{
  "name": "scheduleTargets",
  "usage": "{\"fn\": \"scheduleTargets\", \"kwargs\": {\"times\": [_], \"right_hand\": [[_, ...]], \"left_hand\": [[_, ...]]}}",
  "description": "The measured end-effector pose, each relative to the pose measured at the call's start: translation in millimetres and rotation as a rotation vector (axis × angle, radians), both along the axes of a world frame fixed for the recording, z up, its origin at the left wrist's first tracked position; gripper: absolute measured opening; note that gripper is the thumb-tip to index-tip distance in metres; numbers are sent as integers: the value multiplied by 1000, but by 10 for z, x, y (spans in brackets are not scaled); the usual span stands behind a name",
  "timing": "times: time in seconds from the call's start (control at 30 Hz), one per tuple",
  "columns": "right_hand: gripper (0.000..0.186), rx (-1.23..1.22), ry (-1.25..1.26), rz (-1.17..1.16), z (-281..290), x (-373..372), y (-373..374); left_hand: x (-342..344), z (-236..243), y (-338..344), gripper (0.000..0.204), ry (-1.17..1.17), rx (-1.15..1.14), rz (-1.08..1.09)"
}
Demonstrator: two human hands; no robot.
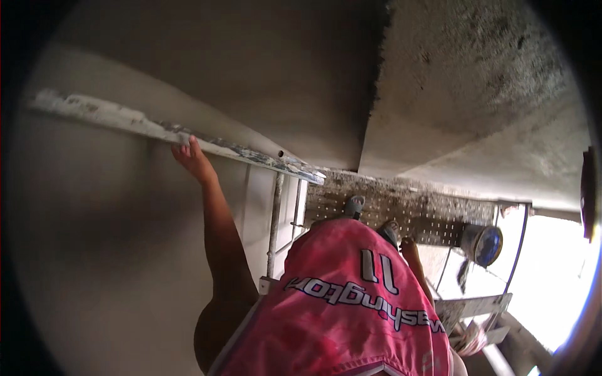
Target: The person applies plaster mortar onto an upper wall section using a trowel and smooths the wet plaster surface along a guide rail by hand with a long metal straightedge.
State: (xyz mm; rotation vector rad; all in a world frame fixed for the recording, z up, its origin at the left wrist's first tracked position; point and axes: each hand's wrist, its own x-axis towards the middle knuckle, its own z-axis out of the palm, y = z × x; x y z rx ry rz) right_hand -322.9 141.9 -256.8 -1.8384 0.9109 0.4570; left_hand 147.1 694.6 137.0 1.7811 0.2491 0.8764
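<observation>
My left arm stretches forward and to the left, and my left hand [193,161] is closed round a long plaster-smeared straightedge bar [113,118]. The bar runs slantwise from the far left to the middle of the view, along a smooth grey wall surface [276,81]. A small round hole shows near its right end. My right hand [409,248] hangs low beside my right leg, close to my sandalled foot [390,230]. Its fingers are small and dark here, so I cannot tell whether it holds anything.
I stand on a perforated scaffold platform [433,227]. A bucket [481,244] with a bluish inside stands at its right end. Scaffold tubes [276,219] rise on the left, and a rail [519,250] on the right. Rougher grey wall [476,81] lies ahead right.
</observation>
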Motion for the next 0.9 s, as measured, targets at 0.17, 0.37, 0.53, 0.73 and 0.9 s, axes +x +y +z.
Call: {"fn": "scheduleTargets", "kwargs": {"times": [0.17,0.37,0.53,0.73,0.9], "right_hand": [[27,-634,-379,1114,-420,490,-882],[31,-469,-460,736,353,1098,-1117],[36,-73,-485,642,2053,2287,147],[62,-308,-1191,867,3734,3058,1402],[82,-513,-1327,856,4585,3121,2341]], "left_hand": [[671,470,166,37,-78,-40,-91],[-119,574,-687,31,-82,51,8],[-798,781,-977,30,-19,263,188],[-1126,921,-1570,38,-104,349,247],[-1516,1283,-1850,40,-53,267,181]]}}
